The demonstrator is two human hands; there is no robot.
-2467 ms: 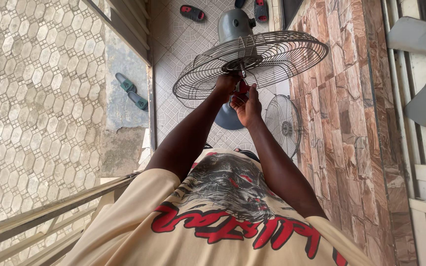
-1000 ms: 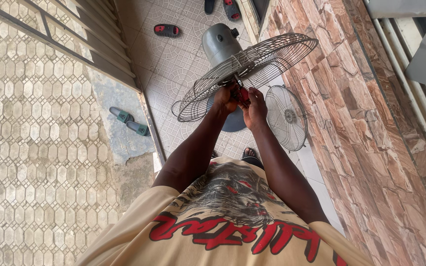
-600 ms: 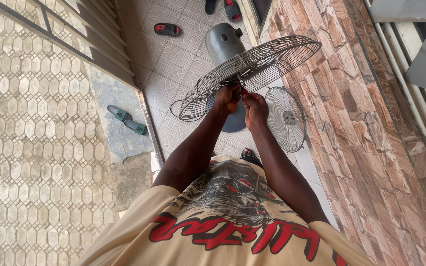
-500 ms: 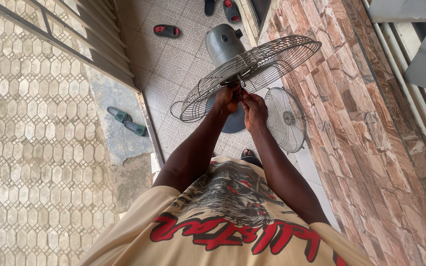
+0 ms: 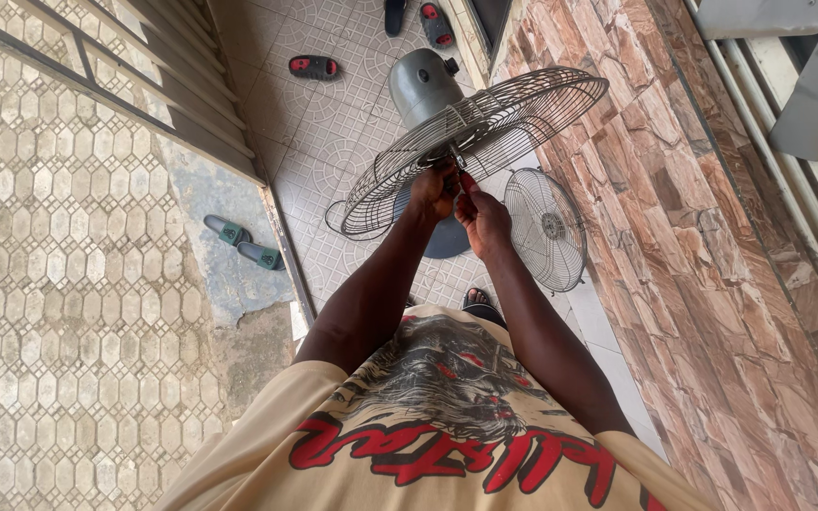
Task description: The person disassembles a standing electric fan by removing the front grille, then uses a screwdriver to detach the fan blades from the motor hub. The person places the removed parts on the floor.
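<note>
Tiled porch floor [image 5: 333, 104], patterned grey tiles; brown stone-clad wall [image 5: 702, 246] running along the right, paved yard [image 5: 68, 246] lying past the railing on the left. Standing fan in the middle: grey motor housing [image 5: 423, 80] pointing away, rear wire guard [image 5: 475, 142] sitting tilted on it, round base [image 5: 447, 237] showing dark underneath. Loose front grille [image 5: 543, 227] is leaning against the wall, just beside the base.

Left hand [image 5: 433, 189] is closing around the hub at the guard's centre, fingers wrapped tight. Right hand [image 5: 483, 220] is sitting just below it, touching, fingers curling on a small red tool [image 5: 467, 182] whose tip is pointing up at the hub. Can't tell what kind of tool; mostly hidden by the fingers. Both hands are working together at the same spot.

Green slippers [image 5: 243, 241] are lying on the concrete by the railing. Red-and-black sandal [image 5: 314, 66] is lying further out on the tiles, well apart from the fan.
</note>
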